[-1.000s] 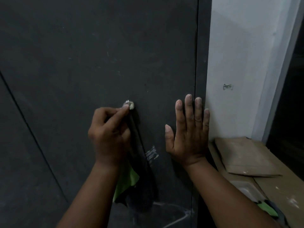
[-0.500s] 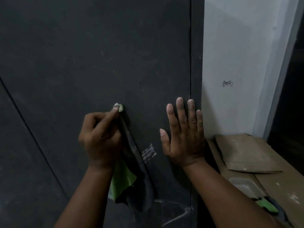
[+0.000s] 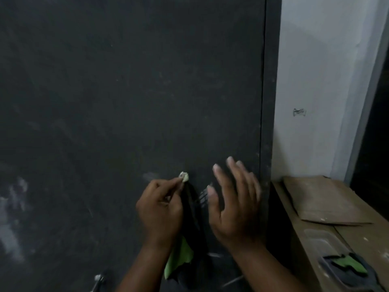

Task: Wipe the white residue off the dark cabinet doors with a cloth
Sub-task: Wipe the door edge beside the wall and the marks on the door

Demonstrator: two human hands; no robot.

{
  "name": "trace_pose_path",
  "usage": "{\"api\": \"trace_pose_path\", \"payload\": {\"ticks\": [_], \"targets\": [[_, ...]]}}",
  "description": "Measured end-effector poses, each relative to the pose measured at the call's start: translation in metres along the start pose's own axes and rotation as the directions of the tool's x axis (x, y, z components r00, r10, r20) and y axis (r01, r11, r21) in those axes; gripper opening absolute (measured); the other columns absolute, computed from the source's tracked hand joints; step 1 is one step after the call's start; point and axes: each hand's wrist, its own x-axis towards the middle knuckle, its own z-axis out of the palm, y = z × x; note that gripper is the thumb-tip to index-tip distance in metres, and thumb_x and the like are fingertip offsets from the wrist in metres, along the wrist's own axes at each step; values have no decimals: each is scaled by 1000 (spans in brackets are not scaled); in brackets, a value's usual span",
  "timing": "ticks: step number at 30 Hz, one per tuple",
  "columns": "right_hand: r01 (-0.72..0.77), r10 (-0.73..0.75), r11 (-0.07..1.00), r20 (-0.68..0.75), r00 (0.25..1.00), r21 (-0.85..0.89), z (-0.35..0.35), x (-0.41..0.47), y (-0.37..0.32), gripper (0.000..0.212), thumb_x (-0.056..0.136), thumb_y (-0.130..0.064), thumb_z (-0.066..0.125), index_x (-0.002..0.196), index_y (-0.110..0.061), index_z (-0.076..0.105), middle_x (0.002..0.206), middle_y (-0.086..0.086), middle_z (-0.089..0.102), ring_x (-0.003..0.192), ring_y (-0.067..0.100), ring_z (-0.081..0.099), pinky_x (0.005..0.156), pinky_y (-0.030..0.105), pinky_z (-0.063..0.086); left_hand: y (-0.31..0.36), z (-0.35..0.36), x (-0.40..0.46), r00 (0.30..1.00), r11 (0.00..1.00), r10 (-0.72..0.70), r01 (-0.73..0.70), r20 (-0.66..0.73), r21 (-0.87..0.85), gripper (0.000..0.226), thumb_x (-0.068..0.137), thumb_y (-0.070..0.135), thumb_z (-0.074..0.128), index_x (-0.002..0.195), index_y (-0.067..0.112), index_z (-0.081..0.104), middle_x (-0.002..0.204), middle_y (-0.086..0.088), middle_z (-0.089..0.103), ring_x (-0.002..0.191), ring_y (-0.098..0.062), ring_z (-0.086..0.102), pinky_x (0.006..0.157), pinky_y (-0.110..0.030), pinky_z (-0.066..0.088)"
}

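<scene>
The dark cabinet door (image 3: 130, 91) fills most of the view. My left hand (image 3: 161, 209) grips a dark and green cloth (image 3: 181, 257), pressing its whitened tip (image 3: 184, 177) against the door with the forefinger. The rest of the cloth hangs below my fist. My right hand (image 3: 233, 199), blurred, is spread with straight fingers just right of the cloth; I cannot tell whether it touches the door. White streaks of residue (image 3: 203, 198) show between the two hands. A pale smear (image 3: 149, 175) lies left of the cloth tip, and cloudy white residue (image 3: 12, 207) marks the door's far left.
A white wall (image 3: 311, 85) stands right of the cabinet's edge. Below it is a brown ledge (image 3: 362, 234) with a sheet of cardboard (image 3: 322, 201), a clear plastic tray (image 3: 320, 239) and another dark and green cloth (image 3: 349, 267). A metal handle (image 3: 97, 280) shows at the bottom.
Both hands have dropped lower in view as the camera tilted up. My right hand has come off its flat rest and is blurred. The cloth tip has stayed against the door.
</scene>
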Motion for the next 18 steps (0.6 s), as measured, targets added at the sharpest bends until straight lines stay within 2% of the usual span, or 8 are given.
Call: {"api": "trace_pose_path", "payload": {"ticks": [2,5,8,10,12,14,16,18], "targets": [[-25,16,977,45,999,214,0,-6,-27,42,104,-34,56,142,-18,61,148,2,55,136,25,52,109,46,45,15,-7,9,995,984,-82,89,55,-151,24,85,1,81,93,23,84,83,10,74,79,-5,71,68,-12,51],[-216,188,851,107,976,478,6,-1,-66,43,104,-28,59,146,-20,56,145,-12,57,133,9,55,108,28,47,26,-22,22,957,912,-167,242,237,-331,21,88,2,79,93,22,84,90,7,78,87,-7,75,74,-17,57],[-345,393,734,49,918,585,15,13,-94,41,98,-26,63,138,-24,61,132,-20,66,121,4,64,102,36,52,23,-35,36,904,850,-195,350,381,-395,23,89,-1,76,95,20,84,92,3,81,91,-12,77,78,-23,60],[-345,444,712,-12,896,611,22,22,-108,34,94,-21,67,128,-18,70,115,-10,73,106,7,70,90,33,56,14,-43,47,881,848,-153,349,447,-400,23,91,-1,74,98,18,83,96,3,81,94,-14,77,81,-25,60],[-329,459,721,-64,886,610,27,31,-116,28,92,-16,70,119,-14,74,102,-3,70,94,5,70,80,18,53,4,-54,60,897,886,-47,240,440,-396,22,93,2,74,103,19,82,100,4,80,97,-12,76,83,-23,59],[-312,444,764,-110,889,565,28,42,-116,25,92,-14,74,117,-13,75,98,-2,69,90,1,67,76,10,49,-11,-65,77,953,956,100,-12,287,-294,19,92,12,76,107,20,81,104,6,76,100,-11,72,84,-20,56],[-288,401,846,-177,899,449,29,56,-106,25,92,-13,76,117,-11,75,97,-4,68,90,-2,66,78,8,48,-31,-76,99,953,958,287,-287,94,-12,27,90,23,77,117,19,78,116,-1,69,109,-16,64,95,-22,48],[-261,349,910,-257,901,322,33,69,-92,25,93,-11,75,116,-5,75,99,-2,67,89,-2,64,79,8,49,-52,-84,122,900,875,436,-424,1,233,39,93,30,76,129,15,73,132,-14,61,122,-32,55,107,-31,40]]}}
